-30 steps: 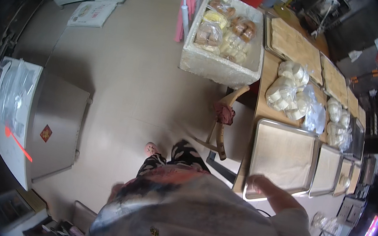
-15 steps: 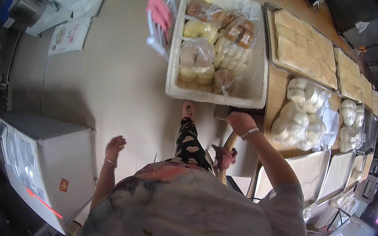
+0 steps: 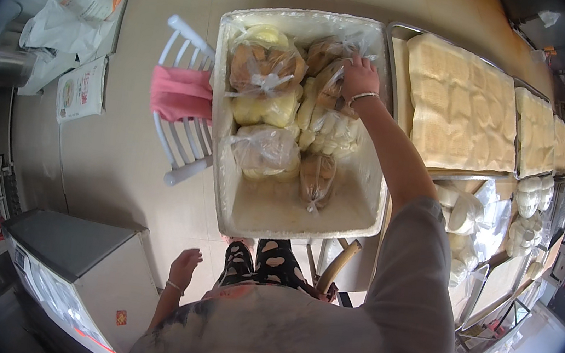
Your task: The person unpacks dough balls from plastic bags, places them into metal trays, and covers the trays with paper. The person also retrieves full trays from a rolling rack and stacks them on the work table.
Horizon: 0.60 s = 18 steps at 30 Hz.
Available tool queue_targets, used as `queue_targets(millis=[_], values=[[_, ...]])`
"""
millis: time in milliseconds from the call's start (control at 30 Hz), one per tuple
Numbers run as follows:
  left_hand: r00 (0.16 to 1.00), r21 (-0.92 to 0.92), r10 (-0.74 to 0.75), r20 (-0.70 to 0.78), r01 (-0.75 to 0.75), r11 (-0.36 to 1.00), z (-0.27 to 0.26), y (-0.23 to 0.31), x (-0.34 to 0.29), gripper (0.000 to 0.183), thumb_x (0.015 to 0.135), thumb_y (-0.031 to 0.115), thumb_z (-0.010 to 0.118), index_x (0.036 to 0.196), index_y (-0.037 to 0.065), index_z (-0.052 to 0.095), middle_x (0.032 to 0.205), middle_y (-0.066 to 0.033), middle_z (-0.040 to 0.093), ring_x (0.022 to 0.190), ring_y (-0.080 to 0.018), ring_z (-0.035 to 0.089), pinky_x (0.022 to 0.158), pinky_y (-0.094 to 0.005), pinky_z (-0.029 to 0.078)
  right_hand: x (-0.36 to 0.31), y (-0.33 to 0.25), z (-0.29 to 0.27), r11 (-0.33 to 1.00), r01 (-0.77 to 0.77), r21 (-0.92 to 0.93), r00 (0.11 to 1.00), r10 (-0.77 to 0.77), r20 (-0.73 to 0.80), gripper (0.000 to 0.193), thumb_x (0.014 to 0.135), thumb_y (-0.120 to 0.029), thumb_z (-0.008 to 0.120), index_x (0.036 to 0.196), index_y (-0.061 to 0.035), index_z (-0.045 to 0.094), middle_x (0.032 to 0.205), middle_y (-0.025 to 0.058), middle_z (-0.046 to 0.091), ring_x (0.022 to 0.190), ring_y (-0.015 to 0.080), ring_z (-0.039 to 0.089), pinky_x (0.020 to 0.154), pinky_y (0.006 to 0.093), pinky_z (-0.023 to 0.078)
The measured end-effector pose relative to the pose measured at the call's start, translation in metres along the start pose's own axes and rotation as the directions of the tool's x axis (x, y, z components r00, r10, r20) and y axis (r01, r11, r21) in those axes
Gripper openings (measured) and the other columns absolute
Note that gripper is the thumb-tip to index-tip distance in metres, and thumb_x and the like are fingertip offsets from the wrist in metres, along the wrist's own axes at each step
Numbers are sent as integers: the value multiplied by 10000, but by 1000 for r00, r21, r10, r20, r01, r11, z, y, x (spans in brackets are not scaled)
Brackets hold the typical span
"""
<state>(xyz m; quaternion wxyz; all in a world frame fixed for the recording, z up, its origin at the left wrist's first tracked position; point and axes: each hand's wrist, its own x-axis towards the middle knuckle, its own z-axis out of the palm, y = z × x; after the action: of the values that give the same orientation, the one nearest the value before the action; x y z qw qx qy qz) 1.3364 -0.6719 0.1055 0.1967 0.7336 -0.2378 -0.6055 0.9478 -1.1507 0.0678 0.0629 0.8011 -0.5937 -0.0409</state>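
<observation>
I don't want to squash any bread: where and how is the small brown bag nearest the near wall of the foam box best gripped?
Probably pinch the small bag by its gathered plastic neck, coming from above on the person's side. The neck points toward the person, and the foam box's near wall stands apart from it, leaving room.

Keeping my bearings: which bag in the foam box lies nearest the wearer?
The small brown-filled bag; its gathered tip lies closest to the foam box's near wall.
</observation>
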Motion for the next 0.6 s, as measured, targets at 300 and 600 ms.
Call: queue_targets(millis=[300, 600], values=[[983, 25, -183, 15, 183, 983, 6, 7, 25, 321, 901, 244, 492, 1132, 22, 513, 1019, -90, 603, 926, -179, 589, 794, -295, 463, 59, 51, 78, 1000, -3, 13, 952, -1, 307, 343, 853, -246, 461, 1129, -50, 514, 1166, 143, 513, 1018, 319, 553, 842, 387, 467], [988, -47, -142, 61, 145, 988, 13, 23, 68, 289, 901, 202, 502, 1142, 43, 515, 1040, -75, 599, 934, -163, 583, 811, -286, 441, 60, 48, 58, 991, -111, 75, 929, 77, 362, 314, 856, -279, 433, 918, -52, 640, 1031, 158, 600, 918, 324, 594, 802, 407, 485]])
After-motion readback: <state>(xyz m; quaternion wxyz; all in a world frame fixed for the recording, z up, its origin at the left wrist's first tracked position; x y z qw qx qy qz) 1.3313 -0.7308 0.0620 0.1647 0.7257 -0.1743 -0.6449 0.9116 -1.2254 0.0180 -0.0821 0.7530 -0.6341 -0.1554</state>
